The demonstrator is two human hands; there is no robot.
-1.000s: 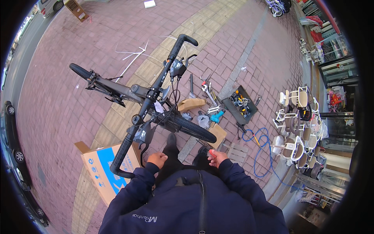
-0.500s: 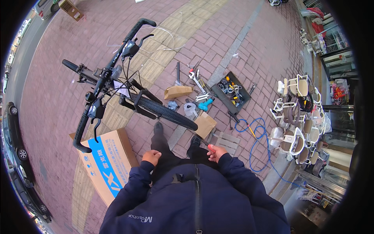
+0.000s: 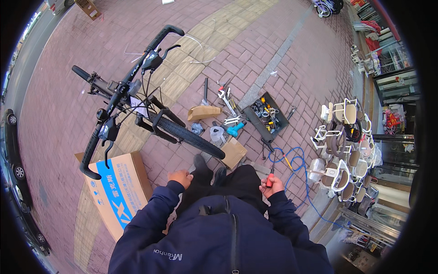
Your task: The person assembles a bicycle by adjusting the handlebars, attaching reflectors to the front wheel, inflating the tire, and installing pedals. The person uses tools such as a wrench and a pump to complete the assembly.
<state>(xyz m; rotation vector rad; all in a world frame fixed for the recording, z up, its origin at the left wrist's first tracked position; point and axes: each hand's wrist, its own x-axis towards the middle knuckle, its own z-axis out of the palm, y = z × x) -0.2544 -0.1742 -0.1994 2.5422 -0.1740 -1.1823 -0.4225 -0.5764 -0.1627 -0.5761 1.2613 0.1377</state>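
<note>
My right hand [image 3: 272,186] is closed around a red-handled screwdriver [image 3: 270,179], whose thin dark shaft points away from me, toward the blue hose. Loosely curled by my left thigh, my left hand [image 3: 181,178] shows nothing between its fingers. Ahead and to the left stands a black bicycle [image 3: 121,93], its front tyre [image 3: 196,140] angled toward my feet. A brown cardboard piece [image 3: 234,153] lies beside that tyre. Farther out are a teal power tool [image 3: 236,129], an adjustable wrench [image 3: 226,102] and a black toolbox [image 3: 267,116] full of tools.
A large bicycle carton [image 3: 119,189] lies on the paving at my left. At the right, a blue air hose [image 3: 303,164] loops near a cluster of child seats [image 3: 349,146]. Brown paper [image 3: 204,112] and a clear plastic bag [image 3: 217,134] lie among the tools. Parked cars [image 3: 16,182] line the far left.
My right hand has moved right with the screwdriver, whose shaft now points more straight ahead. My left hand has shifted slightly. My feet have come closer together, and my view has moved a little.
</note>
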